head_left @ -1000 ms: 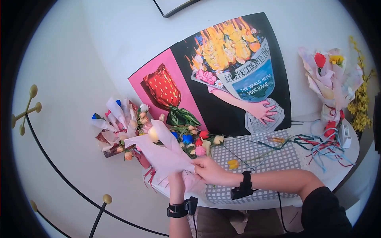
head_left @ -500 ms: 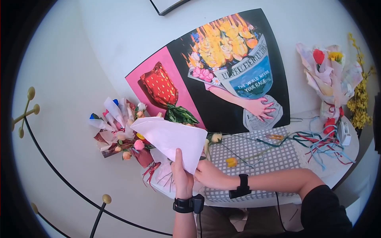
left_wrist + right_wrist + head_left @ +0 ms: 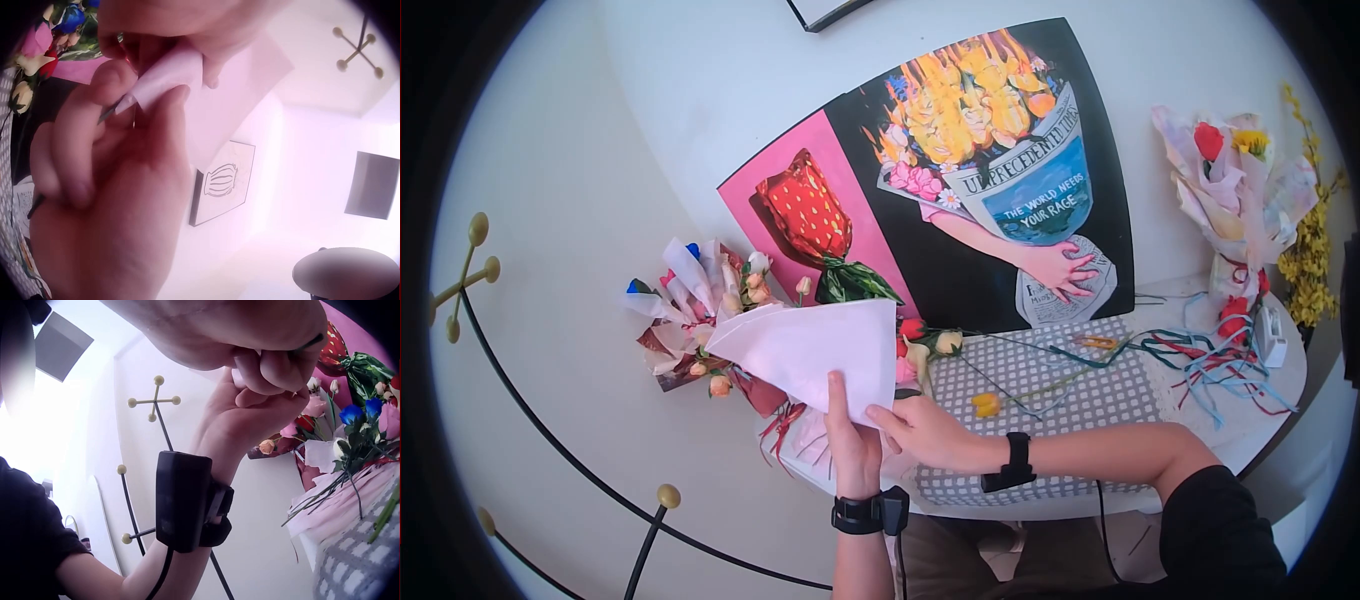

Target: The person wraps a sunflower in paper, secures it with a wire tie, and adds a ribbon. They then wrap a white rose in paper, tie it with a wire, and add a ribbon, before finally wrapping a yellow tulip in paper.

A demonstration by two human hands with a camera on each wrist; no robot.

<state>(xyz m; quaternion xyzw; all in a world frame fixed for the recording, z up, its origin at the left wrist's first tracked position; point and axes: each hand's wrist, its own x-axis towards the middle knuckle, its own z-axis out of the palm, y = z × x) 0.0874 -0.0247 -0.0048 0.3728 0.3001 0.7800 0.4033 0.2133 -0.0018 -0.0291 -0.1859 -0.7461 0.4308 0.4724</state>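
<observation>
A pale pink paper sheet (image 3: 820, 350), wrapped into a cone shape, fans up and left from both hands in the head view. The left hand (image 3: 855, 450) grips its lower part, thumb upright against the front. From the right, the right hand (image 3: 930, 432) pinches the lower right edge. In the left wrist view, the paper's narrow end (image 3: 164, 78) lies between the left hand (image 3: 119, 175) and the right hand (image 3: 187, 22), a thin dark stem at its tip. The right wrist view has the right hand (image 3: 244, 331) over the left hand (image 3: 250, 419), hiding most of the paper.
Wrapped flowers (image 3: 690, 320) lie at the left, loose artificial flowers (image 3: 948, 343) behind the hands. A yellow tulip (image 3: 986, 404) rests on the checked cloth (image 3: 1050, 400). Ribbons (image 3: 1200, 365), a standing bouquet (image 3: 1225, 200) and a tape dispenser (image 3: 1270, 340) are at the right; posters (image 3: 990, 250) lean behind.
The paper has turned and now shows a broader face, its upper end swung left since half a second ago. The left hand, earlier partly behind the paper, now has its thumb in front.
</observation>
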